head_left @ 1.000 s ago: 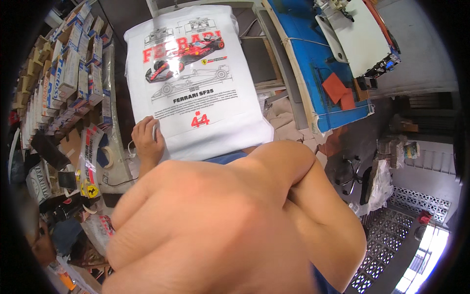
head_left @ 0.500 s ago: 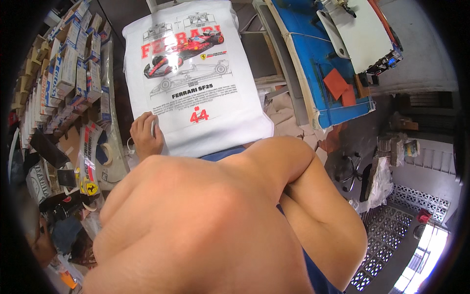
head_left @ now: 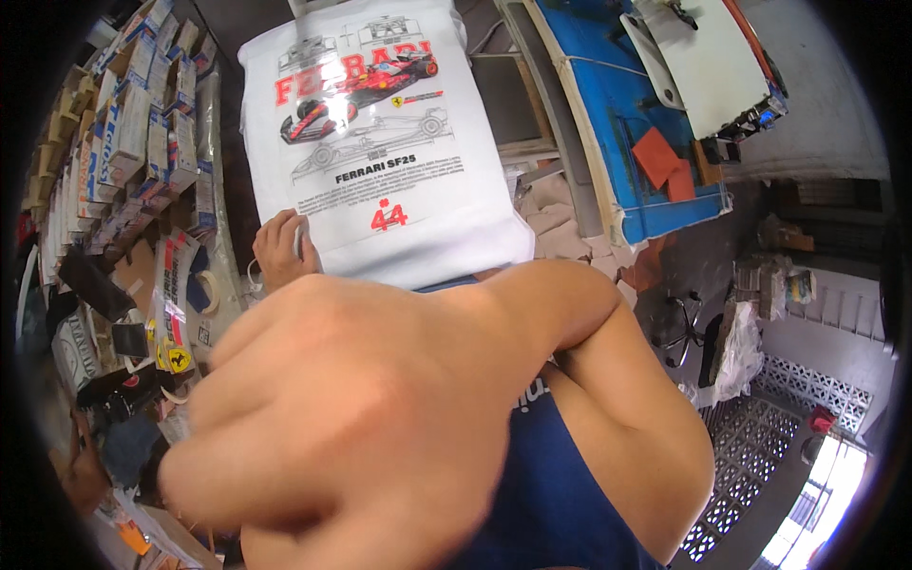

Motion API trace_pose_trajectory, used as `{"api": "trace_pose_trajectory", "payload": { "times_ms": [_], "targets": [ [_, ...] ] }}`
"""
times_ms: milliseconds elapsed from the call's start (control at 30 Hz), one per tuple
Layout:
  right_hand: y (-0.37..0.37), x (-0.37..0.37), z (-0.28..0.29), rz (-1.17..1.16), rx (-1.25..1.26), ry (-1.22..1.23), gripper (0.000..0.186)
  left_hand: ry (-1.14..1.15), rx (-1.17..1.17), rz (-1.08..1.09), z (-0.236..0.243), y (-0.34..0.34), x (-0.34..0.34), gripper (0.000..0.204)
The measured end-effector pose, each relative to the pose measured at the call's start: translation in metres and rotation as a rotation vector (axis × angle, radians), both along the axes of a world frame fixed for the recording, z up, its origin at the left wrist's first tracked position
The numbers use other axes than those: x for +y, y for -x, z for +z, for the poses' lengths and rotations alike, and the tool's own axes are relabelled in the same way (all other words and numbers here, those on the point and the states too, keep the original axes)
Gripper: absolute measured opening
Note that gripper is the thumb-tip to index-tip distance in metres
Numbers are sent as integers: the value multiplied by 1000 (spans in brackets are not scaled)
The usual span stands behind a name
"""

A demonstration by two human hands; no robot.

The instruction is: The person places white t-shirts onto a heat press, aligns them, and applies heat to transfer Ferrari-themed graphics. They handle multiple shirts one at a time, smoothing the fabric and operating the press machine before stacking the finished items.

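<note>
A white T-shirt with a red and black racing car print lies flat on a board ahead of me. My left hand rests at its lower left edge, fingers curled onto the fabric there. My right hand is raised very close to the camera, blurred, with its back toward me and fingers curled downward. Whether it holds anything is hidden. The right forearm bends across my blue top.
Shelves of small coloured boxes run along the left. A blue-topped table with a white board and orange pieces stands at the right. Tape rolls and clutter lie lower left. A patterned tiled floor shows lower right.
My right hand has come nearer to the camera and shifted lower and left, covering more of the view. My left hand stays at the shirt's edge.
</note>
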State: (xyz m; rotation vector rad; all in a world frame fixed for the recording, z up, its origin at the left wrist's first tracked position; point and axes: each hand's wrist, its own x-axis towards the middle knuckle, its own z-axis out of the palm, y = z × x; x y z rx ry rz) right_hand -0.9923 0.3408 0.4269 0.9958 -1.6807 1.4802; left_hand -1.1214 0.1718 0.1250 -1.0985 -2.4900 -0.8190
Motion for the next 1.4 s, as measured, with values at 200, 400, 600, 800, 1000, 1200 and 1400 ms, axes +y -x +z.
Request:
{"api": "trace_pose_trajectory", "payload": {
  "times_ms": [200, 400, 600, 800, 1000, 1200, 1400],
  "targets": [
    [2, 60, -125, -337, -433, -394, 44, -1, -19, -4, 8, 0, -2, 36],
    [-46, 152, -258, -1142, -746, -544, 33, 10, -42, 0, 21, -5, 0, 33],
    [-71, 149, -294, -1157, -750, -660, 47, 20, -71, 13, 22, -6, 1, 33],
    [-67, 145, -287, -1206, -721, -681, 44, 10, -57, 4, 21, -5, 2, 31],
    [-67, 143, -288, -1209, -718, -677, 44, -2, -59, -8, 15, -4, -1, 32],
    [-67, 143, -287, -1196, -731, -677, 44, -3, -53, -12, 17, -3, -2, 33],
    [-67, 144, -289, -1195, -720, -668, 44, 8, -55, -4, 13, -4, -1, 35]
  ]
}}
